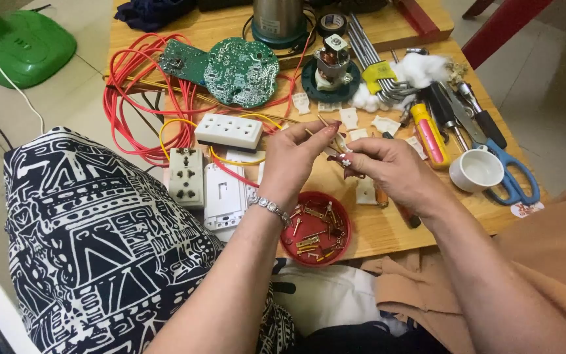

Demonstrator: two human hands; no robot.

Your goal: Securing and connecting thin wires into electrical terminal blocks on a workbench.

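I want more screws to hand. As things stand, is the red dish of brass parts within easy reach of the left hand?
Probably yes. The red dish sits right beside the left wrist, with nothing over it. But the left hand is pinching a small part together with the right hand, so it would have to let go first.

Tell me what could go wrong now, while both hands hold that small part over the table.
The left hand and right hand pinch a thin brass pin by fingertips only; it could slip and fall among the red wires. The left wrist hangs just above the red screw dish at the table edge; a nudge might spill it.
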